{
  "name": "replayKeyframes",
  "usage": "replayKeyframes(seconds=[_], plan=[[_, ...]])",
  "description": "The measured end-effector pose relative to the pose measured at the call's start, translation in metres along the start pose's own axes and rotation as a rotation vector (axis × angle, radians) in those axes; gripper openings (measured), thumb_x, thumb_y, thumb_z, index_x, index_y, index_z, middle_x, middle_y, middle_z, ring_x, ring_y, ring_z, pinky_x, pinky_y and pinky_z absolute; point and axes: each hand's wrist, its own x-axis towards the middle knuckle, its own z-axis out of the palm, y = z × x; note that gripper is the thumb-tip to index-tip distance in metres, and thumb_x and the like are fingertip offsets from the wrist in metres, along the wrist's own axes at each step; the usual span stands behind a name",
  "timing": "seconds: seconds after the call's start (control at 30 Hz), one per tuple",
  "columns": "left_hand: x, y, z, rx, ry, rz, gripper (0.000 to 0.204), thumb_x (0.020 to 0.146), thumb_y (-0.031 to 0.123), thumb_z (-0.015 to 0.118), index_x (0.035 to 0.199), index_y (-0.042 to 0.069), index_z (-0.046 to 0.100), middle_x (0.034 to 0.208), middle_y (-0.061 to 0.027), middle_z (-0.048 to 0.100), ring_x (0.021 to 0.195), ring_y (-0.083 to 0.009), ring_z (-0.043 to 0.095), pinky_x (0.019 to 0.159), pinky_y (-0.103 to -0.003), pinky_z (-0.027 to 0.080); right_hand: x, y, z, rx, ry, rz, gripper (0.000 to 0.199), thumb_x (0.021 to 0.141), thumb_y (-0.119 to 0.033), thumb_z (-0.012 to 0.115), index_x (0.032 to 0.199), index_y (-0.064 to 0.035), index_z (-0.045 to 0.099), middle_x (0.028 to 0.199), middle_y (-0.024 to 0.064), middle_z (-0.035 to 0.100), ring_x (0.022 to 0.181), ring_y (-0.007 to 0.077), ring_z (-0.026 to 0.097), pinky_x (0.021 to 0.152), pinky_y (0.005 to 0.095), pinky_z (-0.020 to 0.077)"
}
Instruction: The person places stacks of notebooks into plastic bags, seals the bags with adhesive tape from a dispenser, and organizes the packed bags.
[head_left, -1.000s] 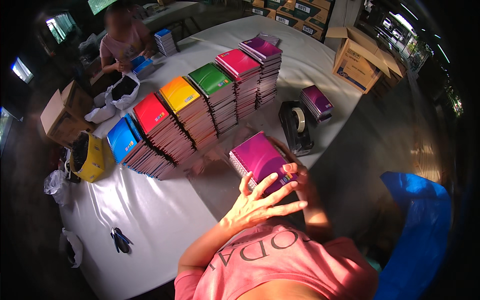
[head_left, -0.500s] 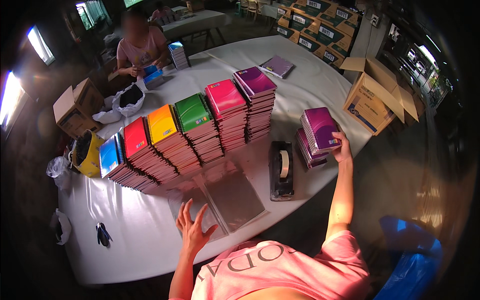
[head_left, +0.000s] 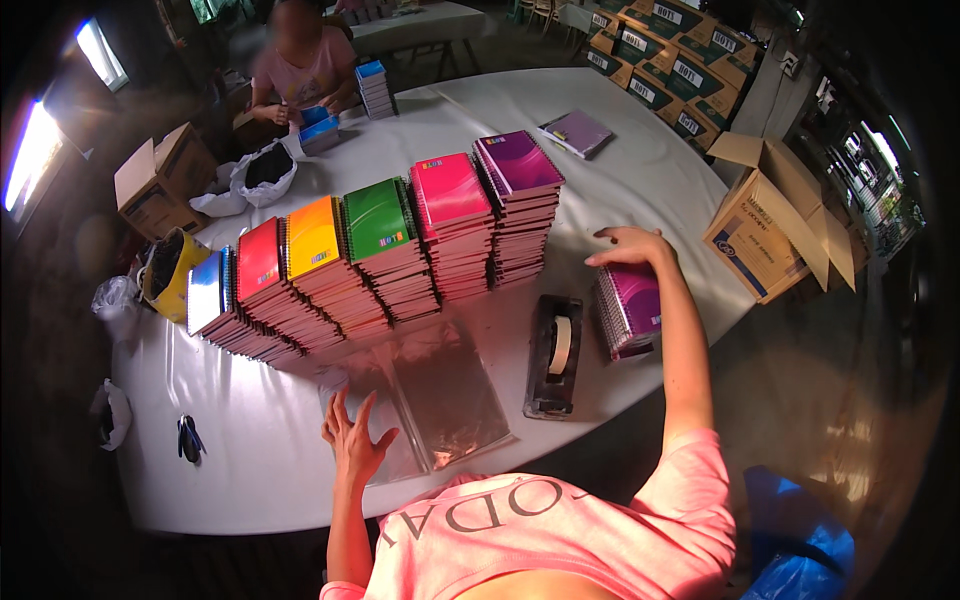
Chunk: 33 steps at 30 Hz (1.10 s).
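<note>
My right hand (head_left: 637,248) reaches over the far end of a short pile of purple spiral notebooks (head_left: 628,305), fingers stretched out and nothing gripped. Part of that pile is behind my wrist. Just above some clear plastic sleeves (head_left: 450,385) my left hand (head_left: 357,440) hovers, its fingers spread and empty. Beyond the sleeves runs a row of tall notebook stacks: blue (head_left: 207,290), red (head_left: 260,262), yellow (head_left: 313,238), green (head_left: 380,220), pink (head_left: 450,190) and purple (head_left: 517,165). Between the sleeves and the short pile stands a black tape dispenser (head_left: 540,385).
A white-covered table (head_left: 250,450) carries everything; pliers (head_left: 190,438) lie at left. An open carton (head_left: 750,240) is at the right, another carton (head_left: 165,185) at far left. Across the table a person (head_left: 305,75) handles blue notebooks (head_left: 318,130). A purple notebook (head_left: 577,133) lies at the back.
My right hand has let go of the purple notebooks, which now rest on the short pile, and has shifted to their far side. My left hand stays over the sleeves. The view has turned slightly.
</note>
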Motion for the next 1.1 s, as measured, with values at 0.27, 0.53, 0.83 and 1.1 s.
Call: replayKeyframes(seconds=[0.27, 0.53, 0.83, 1.1], plan=[[-0.016, -0.047, 0.018, 0.002, -0.065, -0.204, 0.074, 0.064, 0.032, 0.081, 0.130, 0.024, 0.048, 0.143, -0.0096, 0.030, 0.135, -0.0343, 0.019, 0.096, -0.057, 0.021, 0.035, 0.014, 0.027, -0.141, -0.318, 0.100, 0.060, 0.064, -0.052, 0.069, 0.096, -0.0009, 0.070, 0.099, 0.0147, 0.067, 0.086, 0.0257, 0.063, 0.080, 0.0358, 0.0473], [-0.038, -0.087, 0.023, -0.134, -0.107, -0.316, 0.075, 0.065, 0.040, 0.078, 0.132, 0.025, 0.045, 0.141, -0.0106, 0.032, 0.135, -0.0346, 0.017, 0.095, -0.060, 0.022, 0.005, -0.017, 0.005, -0.164, 0.073, -0.201, 0.058, 0.066, -0.047, 0.073, 0.106, -0.0053, 0.066, 0.111, 0.0140, 0.064, 0.103, 0.0286, 0.060, 0.091, 0.0368, 0.0437], [-0.001, -0.130, -0.041, -0.516, 0.509, -0.250, 0.064, 0.074, 0.033, 0.076, 0.130, 0.017, 0.049, 0.134, -0.0113, 0.040, 0.126, -0.0314, 0.037, 0.097, -0.047, 0.036, -0.090, -0.342, -0.007, 0.044, 0.087, -1.309, 0.048, 0.079, -0.025, 0.070, 0.121, -0.0066, 0.056, 0.122, 0.0147, 0.057, 0.113, 0.0296, 0.055, 0.099, 0.0358, 0.0417], [-0.001, -0.161, -0.105, -1.394, 0.526, -0.407, 0.060, 0.082, 0.029, 0.072, 0.133, 0.015, 0.044, 0.131, -0.0078, 0.046, 0.120, -0.0247, 0.047, 0.096, -0.039, 0.039, -0.065, -0.545, 0.103, -0.191, 0.624, -1.139, 0.075, 0.078, -0.036, 0.070, 0.140, -0.0112, 0.035, 0.142, 0.0125, 0.039, 0.130, 0.0248, 0.039, 0.106, 0.0592, 0.0233]])
